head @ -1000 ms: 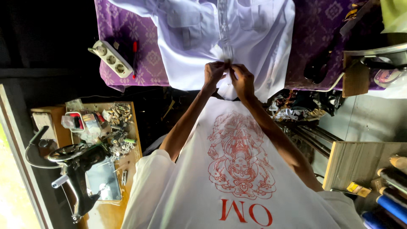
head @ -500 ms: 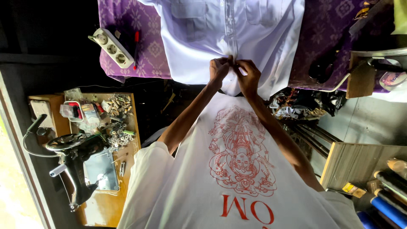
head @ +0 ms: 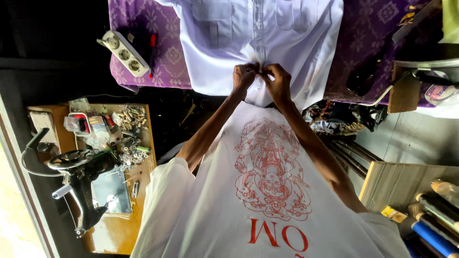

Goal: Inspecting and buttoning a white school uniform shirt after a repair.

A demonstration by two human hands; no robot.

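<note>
While both hands meet at the front opening of the pale lilac button-up shirt (head: 267, 43), the left hand (head: 245, 76) and right hand (head: 278, 82) sit knuckle to knuckle, fingers pinched together on the button strip near the hem. That shirt lies flat, front up, on the surface covered by a purple patterned cloth (head: 153, 33), at twelve o'clock from the person's white printed T-shirt (head: 267, 191). Judging by the strip, the upper part looks closed and flat while the lowest stretch under the fingers is not yet settled; whether a button is through its hole there I cannot tell. A white power strip (head: 123, 52) lies at ten o'clock from the hands, and a black sewing machine (head: 83, 184) on a wooden bench stands at eight o'clock.
</note>
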